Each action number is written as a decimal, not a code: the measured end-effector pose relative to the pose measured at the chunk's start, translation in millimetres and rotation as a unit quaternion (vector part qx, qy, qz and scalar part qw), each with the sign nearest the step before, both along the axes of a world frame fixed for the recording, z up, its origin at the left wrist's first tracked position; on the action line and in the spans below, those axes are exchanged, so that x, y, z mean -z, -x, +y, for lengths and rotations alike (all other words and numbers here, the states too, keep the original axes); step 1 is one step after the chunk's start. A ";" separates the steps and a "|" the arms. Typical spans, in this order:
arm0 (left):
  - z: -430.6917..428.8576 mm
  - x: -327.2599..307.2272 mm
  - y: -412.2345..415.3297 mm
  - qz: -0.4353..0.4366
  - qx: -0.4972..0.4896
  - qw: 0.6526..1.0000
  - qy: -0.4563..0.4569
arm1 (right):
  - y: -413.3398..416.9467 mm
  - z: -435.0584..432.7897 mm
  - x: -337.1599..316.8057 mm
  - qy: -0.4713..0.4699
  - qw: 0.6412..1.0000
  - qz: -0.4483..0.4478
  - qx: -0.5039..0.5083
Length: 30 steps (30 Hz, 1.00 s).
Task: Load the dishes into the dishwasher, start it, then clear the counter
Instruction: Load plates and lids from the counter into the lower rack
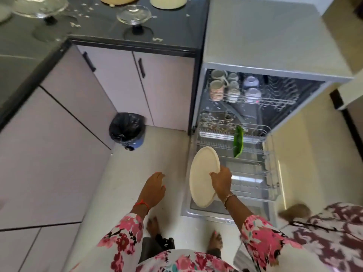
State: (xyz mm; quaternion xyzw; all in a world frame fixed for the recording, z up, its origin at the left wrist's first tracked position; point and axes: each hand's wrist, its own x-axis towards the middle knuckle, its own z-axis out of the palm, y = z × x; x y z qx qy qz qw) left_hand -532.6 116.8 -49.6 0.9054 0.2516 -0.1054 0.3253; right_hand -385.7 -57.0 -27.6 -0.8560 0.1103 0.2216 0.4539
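My right hand (222, 181) grips a cream plate (202, 177) by its rim, tilted on edge over the left front of the pulled-out lower rack (269, 167) of the open dishwasher (275, 73). A green dish (238, 142) stands on edge in that rack. Mugs (217, 89) and bowls (252, 94) fill the upper rack. My left hand (155, 188) hangs over the floor with loose fingers, holding nothing. On the dark counter (176, 42) stand a glass stemmed dish (133, 15), a larger glass dish (39, 6) and two cream plates (168, 1).
A bin with a black liner (126, 128) stands on the floor in the cabinet corner. Crumbs litter the counter. Cabinet doors (167, 91) run along the left. A person in a patterned garment (334, 238) is at the lower right. My bare feet are below.
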 end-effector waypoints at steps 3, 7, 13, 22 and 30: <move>-48.5 4.4 -25.2 0.006 0.014 1.000 0.012 | -19.1 -60.7 1.5 0.022 0.999 -0.016 -0.018; -100.5 9.4 -61.6 0.018 0.030 0.999 0.027 | -49.0 -124.1 -6.1 0.030 0.998 -0.049 -0.026; -144.5 2.1 -115.3 -0.019 0.051 0.998 0.025 | -104.6 -180.0 -4.9 0.049 0.996 -0.068 -0.010; -123.9 28.6 -211.3 0.002 0.054 0.998 0.025 | -204.8 -192.9 14.4 0.080 0.993 -0.085 0.001; -77.3 124.4 -296.7 0.037 0.031 0.999 0.016 | -316.4 -168.2 94.0 0.126 0.987 -0.099 -0.028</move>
